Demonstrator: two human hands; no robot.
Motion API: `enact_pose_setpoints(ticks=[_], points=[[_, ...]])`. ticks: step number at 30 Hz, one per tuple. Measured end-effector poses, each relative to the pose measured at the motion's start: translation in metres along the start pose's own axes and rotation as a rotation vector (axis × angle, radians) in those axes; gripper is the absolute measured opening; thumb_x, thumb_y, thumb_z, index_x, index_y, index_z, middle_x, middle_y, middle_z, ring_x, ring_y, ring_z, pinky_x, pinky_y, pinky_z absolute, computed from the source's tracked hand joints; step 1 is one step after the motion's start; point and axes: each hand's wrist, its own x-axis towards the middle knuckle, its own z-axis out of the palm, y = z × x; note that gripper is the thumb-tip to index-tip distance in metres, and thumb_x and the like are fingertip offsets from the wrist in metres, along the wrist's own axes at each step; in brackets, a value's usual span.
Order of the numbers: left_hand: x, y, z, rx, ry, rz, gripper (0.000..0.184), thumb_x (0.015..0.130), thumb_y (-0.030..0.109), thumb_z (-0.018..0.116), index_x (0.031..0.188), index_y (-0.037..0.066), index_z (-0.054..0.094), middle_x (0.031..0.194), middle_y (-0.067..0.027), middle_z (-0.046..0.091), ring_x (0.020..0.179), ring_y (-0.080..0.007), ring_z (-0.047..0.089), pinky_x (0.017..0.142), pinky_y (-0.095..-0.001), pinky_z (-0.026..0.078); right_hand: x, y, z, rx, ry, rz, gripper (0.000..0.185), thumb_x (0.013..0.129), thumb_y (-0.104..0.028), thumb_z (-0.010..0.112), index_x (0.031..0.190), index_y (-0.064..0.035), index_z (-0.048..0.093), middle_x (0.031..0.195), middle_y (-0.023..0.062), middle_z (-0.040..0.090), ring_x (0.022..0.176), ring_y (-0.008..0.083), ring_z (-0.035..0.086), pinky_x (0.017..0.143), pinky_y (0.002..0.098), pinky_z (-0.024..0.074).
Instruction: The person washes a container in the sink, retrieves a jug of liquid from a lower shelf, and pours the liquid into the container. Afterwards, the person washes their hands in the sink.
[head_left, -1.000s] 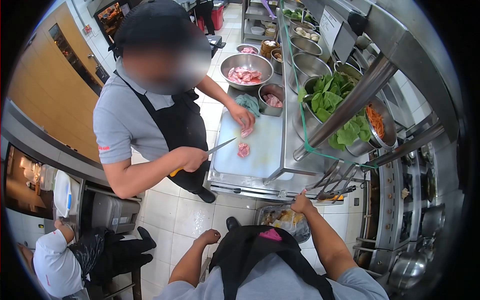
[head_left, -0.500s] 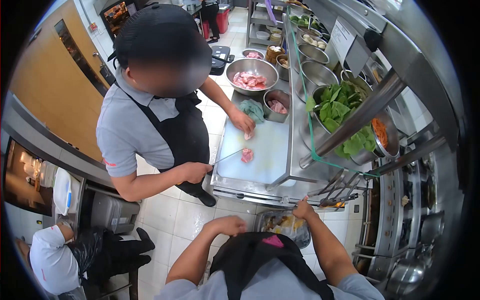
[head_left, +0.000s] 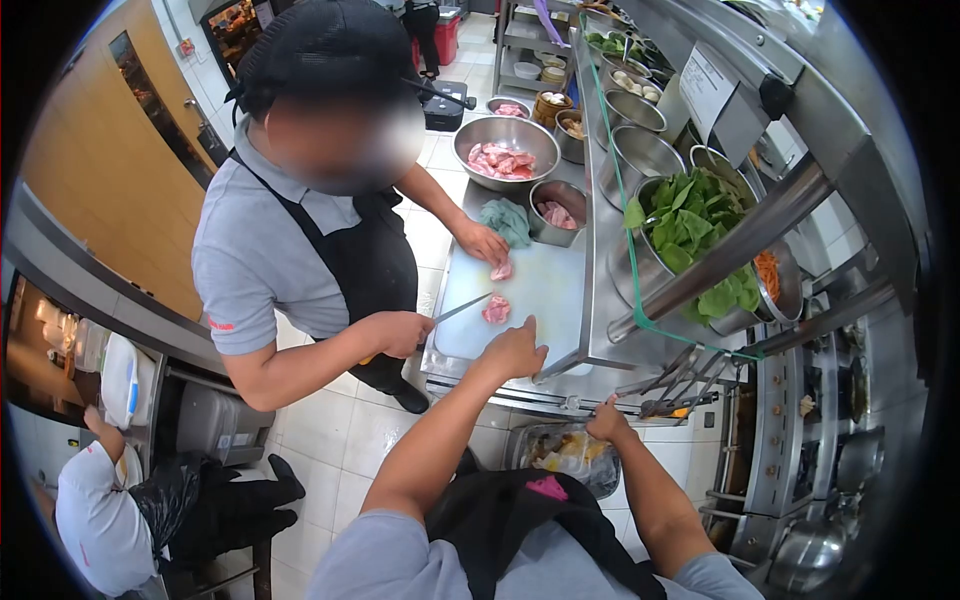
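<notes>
My left hand [head_left: 515, 350] is over the near part of the white cutting board [head_left: 545, 300], a finger stretched out towards the meat and nothing held. My right hand [head_left: 606, 421] is closed at the counter's front rail [head_left: 570, 404], beside hanging tongs [head_left: 675, 385]. A piece of raw meat [head_left: 496, 309] lies on the board; a co-worker's hand [head_left: 482, 243] touches another piece [head_left: 502, 270]. The co-worker's other hand [head_left: 400, 334] holds a knife [head_left: 463, 310], its blade close to the nearer piece.
Behind the board are a green cloth [head_left: 506, 222], a steel pot of meat [head_left: 557, 213] and a large bowl of meat [head_left: 506, 152]. Leafy greens [head_left: 690, 225] fill a container on the right. A tub [head_left: 565, 455] sits below the counter. Another person [head_left: 120, 510] is at lower left.
My left hand has moved from near my apron up and forward over the board, a finger now extended. My right hand stays at the rail. The co-worker's knife has shifted slightly.
</notes>
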Motion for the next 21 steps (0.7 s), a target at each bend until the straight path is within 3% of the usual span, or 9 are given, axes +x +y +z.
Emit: enact_pose_setpoints(ticks=[4,8,11,15,21], points=[[0.013,0.002,-0.002,0.020,-0.022,0.006,0.061,0.087,0.028,0.058,0.131,-0.009,0.042,0.099,-0.0310,0.065,0.095,-0.0442,0.064,0.086,-0.0482,0.050,0.002,0.000,0.003,-0.003,-0.005,0.011,0.065,0.076,-0.031,0.054,0.126,0.0112,0.051,0.137,0.0495,0.021,0.118,0.0471,0.052,0.106,0.0408,0.0401],[0.004,0.008,-0.001,0.011,-0.121,0.043,0.062,0.087,0.031,0.058,0.134,-0.007,0.044,0.105,-0.0318,0.063,0.102,-0.0437,0.061,0.092,-0.0459,0.047,0.007,0.002,0.005,-0.013,-0.013,0.001,0.065,0.076,-0.032,0.055,0.124,0.0120,0.052,0.136,0.0505,0.023,0.119,0.0466,0.052,0.107,0.0397,0.0393],[-0.017,0.004,0.011,-0.053,-0.087,0.128,0.052,0.088,0.033,0.058,0.123,-0.006,0.057,0.100,-0.0290,0.066,0.097,-0.0427,0.063,0.090,-0.0455,0.048,0.002,-0.002,0.000,-0.005,-0.028,0.012,0.065,0.076,-0.032,0.056,0.123,0.0129,0.053,0.134,0.0508,0.024,0.118,0.0459,0.053,0.106,0.0395,0.0402],[-0.049,-0.011,0.030,-0.166,-0.126,0.240,0.051,0.090,0.035,0.057,0.126,-0.001,0.056,0.095,-0.0273,0.066,0.089,-0.0408,0.065,0.083,-0.0433,0.050,0.000,-0.003,-0.002,-0.001,-0.031,0.026,0.064,0.075,-0.032,0.055,0.122,0.0121,0.054,0.136,0.0499,0.023,0.116,0.0454,0.054,0.104,0.0408,0.0417],[-0.099,-0.022,0.033,-0.192,-0.319,0.155,0.051,0.091,0.037,0.057,0.130,0.004,0.055,0.093,-0.0250,0.067,0.085,-0.0363,0.065,0.078,-0.0407,0.050,0.002,-0.005,-0.001,-0.023,-0.034,0.031,0.065,0.075,-0.032,0.055,0.123,0.0130,0.053,0.138,0.0483,0.022,0.115,0.0462,0.055,0.104,0.0417,0.0422]])
